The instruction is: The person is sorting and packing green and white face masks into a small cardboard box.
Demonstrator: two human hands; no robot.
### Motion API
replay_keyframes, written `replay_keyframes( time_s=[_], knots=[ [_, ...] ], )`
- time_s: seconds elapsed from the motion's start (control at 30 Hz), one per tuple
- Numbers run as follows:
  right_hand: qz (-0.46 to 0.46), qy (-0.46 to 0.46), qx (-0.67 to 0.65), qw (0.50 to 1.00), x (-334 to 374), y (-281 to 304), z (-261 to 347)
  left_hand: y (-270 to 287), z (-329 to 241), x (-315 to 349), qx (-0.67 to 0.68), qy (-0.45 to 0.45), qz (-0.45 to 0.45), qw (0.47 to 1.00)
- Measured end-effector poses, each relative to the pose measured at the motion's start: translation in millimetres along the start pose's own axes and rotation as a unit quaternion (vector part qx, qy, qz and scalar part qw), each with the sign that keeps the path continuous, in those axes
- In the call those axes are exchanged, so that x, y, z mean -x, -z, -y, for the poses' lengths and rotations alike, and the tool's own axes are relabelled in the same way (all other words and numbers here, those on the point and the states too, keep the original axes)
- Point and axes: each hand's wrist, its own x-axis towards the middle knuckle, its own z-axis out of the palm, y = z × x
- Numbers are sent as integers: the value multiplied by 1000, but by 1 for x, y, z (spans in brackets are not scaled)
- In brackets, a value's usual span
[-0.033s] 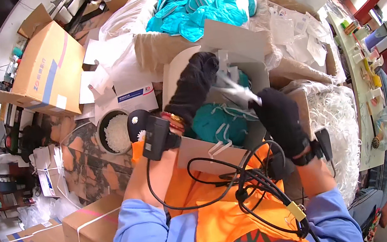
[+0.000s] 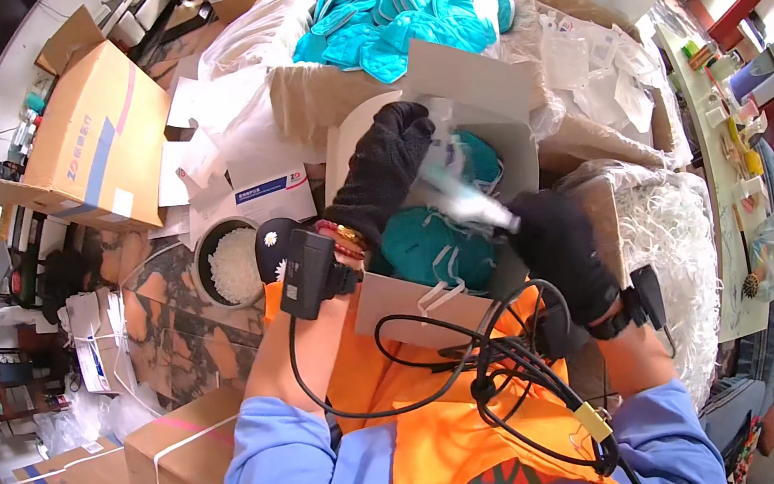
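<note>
Both my hands wear black gloves. My left hand [image 2: 397, 144] is closed on the upper end of a clear plastic bag [image 2: 463, 197] over the left rim of an open white box [image 2: 433, 311]. The bag slants down to my right hand [image 2: 559, 240], which pinches its lower end at the box's right side. Motion smears the bag, so its contents cannot be made out. Inside the box lie teal cup-shaped face masks with white straps: one large near mask [image 2: 439, 249] and another mask [image 2: 478, 159] farther back, partly behind the bag.
A plastic-lined carton [image 2: 313, 92] heaped with teal mask pieces stands beyond the box. On the right are a carton of clear packets [image 2: 587, 68] and one of white straps [image 2: 670, 268]. A round pot of white pieces [image 2: 234, 266] sits left. Black cables [image 2: 486, 358] loop over my lap.
The bag has swung and blurred, its lower end sinking slightly. My right hand has dropped a little; my left has shifted slightly left.
</note>
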Motion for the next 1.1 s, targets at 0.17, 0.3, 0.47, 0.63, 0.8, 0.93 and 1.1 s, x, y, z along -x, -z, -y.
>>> replay_keyframes(
  time_s=[0.17,0.3,0.47,0.63,0.8,0.93,1.1],
  knots=[
    [78,9,77,994,16,1,10,-14,2,-7,-24,24,-28,999],
    [100,-59,45,992,15,10,10,-17,-3,-11,-82,11,-7,997],
    [19,-182,-78,980,28,15,-9,-3,-6,-17,-4,26,76,997],
    [-83,-290,-223,927,25,26,-23,-18,-14,4,114,51,151,981],
    [-189,-348,-343,852,43,13,-66,-22,-3,9,151,112,18,982],
    [-145,-360,-379,840,40,14,-59,-21,-11,13,94,77,69,990],
    [-140,-342,-321,872,49,4,-73,-14,-16,12,91,42,274,956]
  ],
)
